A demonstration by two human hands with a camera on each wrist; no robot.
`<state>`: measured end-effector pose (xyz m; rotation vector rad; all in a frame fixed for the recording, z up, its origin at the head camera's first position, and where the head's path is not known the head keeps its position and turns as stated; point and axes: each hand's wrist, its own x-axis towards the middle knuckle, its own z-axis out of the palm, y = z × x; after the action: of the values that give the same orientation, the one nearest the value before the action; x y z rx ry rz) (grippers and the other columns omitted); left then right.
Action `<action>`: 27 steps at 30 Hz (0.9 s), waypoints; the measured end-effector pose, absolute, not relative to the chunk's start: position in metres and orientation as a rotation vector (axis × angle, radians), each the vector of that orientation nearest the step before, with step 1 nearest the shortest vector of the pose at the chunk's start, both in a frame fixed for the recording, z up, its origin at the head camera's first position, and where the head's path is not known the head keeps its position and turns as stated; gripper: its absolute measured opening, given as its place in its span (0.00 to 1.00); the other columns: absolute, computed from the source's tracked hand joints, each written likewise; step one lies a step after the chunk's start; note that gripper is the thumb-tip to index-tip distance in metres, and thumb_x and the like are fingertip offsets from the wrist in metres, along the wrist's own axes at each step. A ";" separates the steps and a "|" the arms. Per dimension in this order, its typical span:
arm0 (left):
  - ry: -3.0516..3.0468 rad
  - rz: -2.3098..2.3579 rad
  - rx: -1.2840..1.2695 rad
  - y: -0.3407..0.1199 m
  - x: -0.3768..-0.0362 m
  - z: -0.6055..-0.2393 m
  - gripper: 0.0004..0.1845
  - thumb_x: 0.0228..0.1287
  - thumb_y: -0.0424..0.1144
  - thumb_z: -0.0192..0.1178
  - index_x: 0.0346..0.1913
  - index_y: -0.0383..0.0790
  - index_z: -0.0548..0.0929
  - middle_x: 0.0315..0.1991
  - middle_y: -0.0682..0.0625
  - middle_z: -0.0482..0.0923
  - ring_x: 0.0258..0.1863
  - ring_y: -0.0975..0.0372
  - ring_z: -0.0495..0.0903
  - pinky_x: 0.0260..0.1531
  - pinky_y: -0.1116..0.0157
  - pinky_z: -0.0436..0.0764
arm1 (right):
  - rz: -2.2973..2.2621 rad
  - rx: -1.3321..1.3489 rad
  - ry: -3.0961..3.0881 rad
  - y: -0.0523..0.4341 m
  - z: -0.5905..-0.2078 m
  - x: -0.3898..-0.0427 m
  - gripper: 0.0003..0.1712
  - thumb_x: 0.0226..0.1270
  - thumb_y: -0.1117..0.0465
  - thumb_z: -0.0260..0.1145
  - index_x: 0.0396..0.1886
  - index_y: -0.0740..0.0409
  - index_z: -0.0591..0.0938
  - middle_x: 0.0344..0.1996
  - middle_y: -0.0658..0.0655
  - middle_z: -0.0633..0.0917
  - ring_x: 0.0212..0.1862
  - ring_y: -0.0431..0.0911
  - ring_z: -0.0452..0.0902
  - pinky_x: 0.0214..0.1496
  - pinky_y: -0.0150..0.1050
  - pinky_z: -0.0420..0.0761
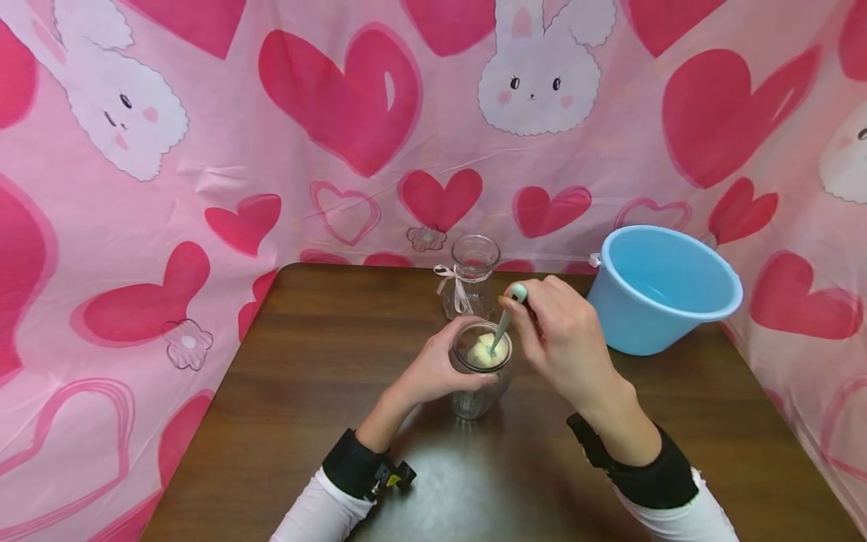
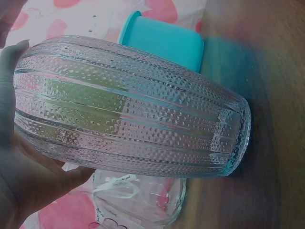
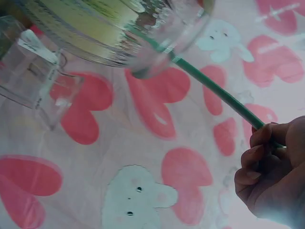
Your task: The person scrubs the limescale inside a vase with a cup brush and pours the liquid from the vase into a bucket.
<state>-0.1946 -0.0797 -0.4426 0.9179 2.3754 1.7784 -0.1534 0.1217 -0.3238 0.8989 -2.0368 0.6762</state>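
Right fingers (image 3: 251,156) pinch the sponge brush (image 1: 502,328), which slants down-left from them into the jar (image 1: 472,403) the left fingers (image 1: 444,345) grip.

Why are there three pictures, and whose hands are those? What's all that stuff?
There's no robot here, just a person's two bare hands. The big picture comes from a camera worn on the head, looking forward and down. The other two come from cameras worn on the wrists, where you can see black bands, so things look tipped sideways.

The left hand holds a bumpy glass jar near its top. The right hand holds a green stick whose pale, sponge-like end is inside that jar.

On the brown table are also another glass jar with a ribbon bow and a blue bucket. Behind hangs a pink cloth printed with hearts and bunnies.
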 end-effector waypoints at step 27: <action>2.366 1.799 0.901 -0.079 -0.196 -0.445 0.42 0.49 0.42 0.81 0.69 0.46 0.73 0.62 0.45 0.80 0.58 0.52 0.80 0.59 0.49 0.79 | 0.599 0.961 -2.143 0.126 -0.332 -0.158 0.24 0.85 0.48 0.50 0.36 0.59 0.81 0.24 0.52 0.77 0.29 0.44 0.70 0.29 0.40 0.72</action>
<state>-0.1964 -0.0786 -0.4450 0.9010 2.3656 1.7985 -0.1575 0.1261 -0.3317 0.9605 -2.1434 0.5994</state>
